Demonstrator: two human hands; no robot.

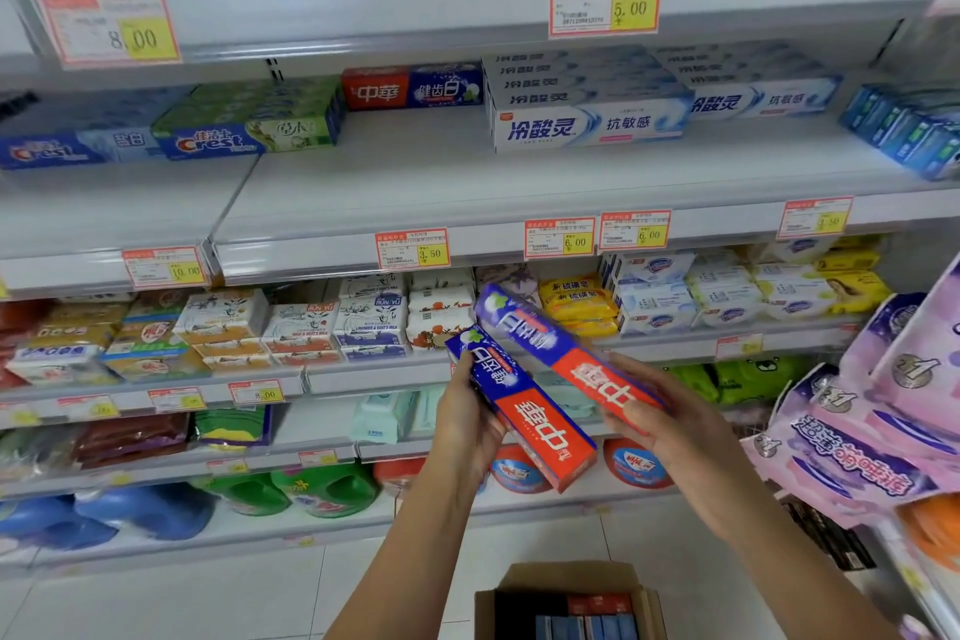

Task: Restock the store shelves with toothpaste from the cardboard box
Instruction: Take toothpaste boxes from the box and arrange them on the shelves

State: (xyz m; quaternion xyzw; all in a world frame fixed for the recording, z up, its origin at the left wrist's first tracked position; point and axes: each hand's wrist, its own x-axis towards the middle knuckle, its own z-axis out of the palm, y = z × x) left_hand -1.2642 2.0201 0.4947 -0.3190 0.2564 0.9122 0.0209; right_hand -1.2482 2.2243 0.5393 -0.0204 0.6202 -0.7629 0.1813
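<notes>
My left hand [465,424] grips a red-and-blue toothpaste box [524,411], held at a slant in front of the shelves. My right hand [660,424] holds a second, matching toothpaste box [550,343] just above and to the right of the first. Both boxes point up-left with their blue ends higher. One box of the same kind [410,87] lies at the back of the toothpaste shelf [415,203], above a 3.50 price tag [413,248]. On the floor below my arms stands the open cardboard box [566,603], with several more toothpaste boxes inside.
Crest boxes [244,125] sit left on the toothpaste shelf, white-and-blue stacks [587,99] to the right. Soap packs [311,327] fill the shelf below, detergent bottles [322,489] lower down. Pink packets [883,421] hang on a rack at the right.
</notes>
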